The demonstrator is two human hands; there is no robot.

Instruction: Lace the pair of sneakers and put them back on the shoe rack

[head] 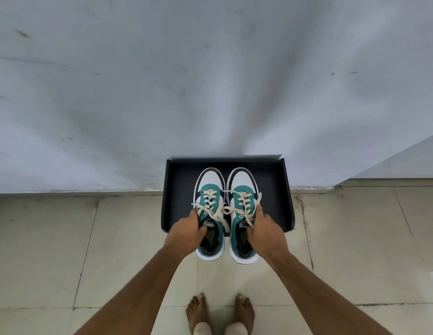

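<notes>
Two teal, white and black sneakers sit side by side, toes pointing at the wall, over the top shelf of a black shoe rack (279, 189). Both carry cream laces tied in loose bows. My left hand (186, 232) grips the left sneaker (209, 182) at its collar, fingers inside the opening. My right hand (265, 229) holds the right sneaker (242, 183) the same way. The heels of both shoes stick out past the rack's front edge. Whether the soles rest on the shelf cannot be told.
The rack stands against a scuffed white wall (210, 81), with raised side panels left and right. Beige floor tiles (89, 250) spread around it. My bare feet (220, 313) stand just in front. A wall corner juts out at the right.
</notes>
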